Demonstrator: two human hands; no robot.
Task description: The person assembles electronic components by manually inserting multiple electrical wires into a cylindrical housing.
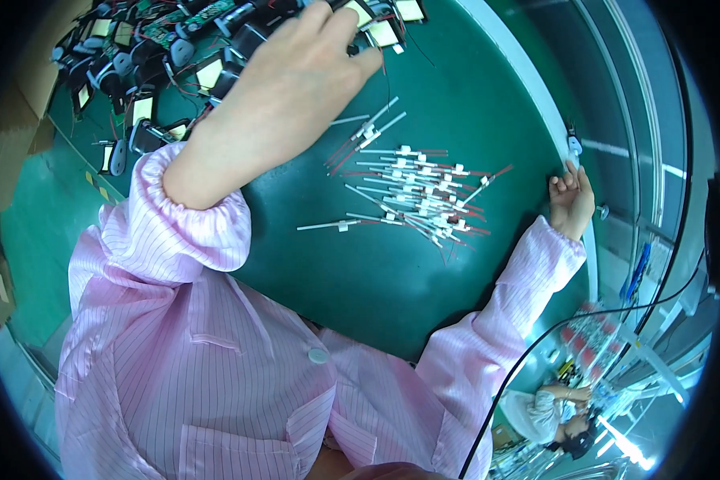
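Observation:
My left hand (304, 88) reaches over the far side of the green table, its fingers bent down beside black modules with cream pads (384, 34). Its fingertips are largely hidden, so I cannot tell whether they grip one. At the table's right rim, my right hand (570, 204) has its lower fingers curled. Its thumb and a fingertip meet at the end of a small grey-and-black part (574, 144). Between the hands lie several thin white sticks with red wires and small white connectors (424, 188), loosely bunched.
A heap of black modules, green circuit boards and wires (144, 60) covers the far left of the table (296, 280). A cardboard box (24, 88) stands beyond its left edge. A black cable (528, 348) crosses at lower right, where another person (548, 416) appears farther off.

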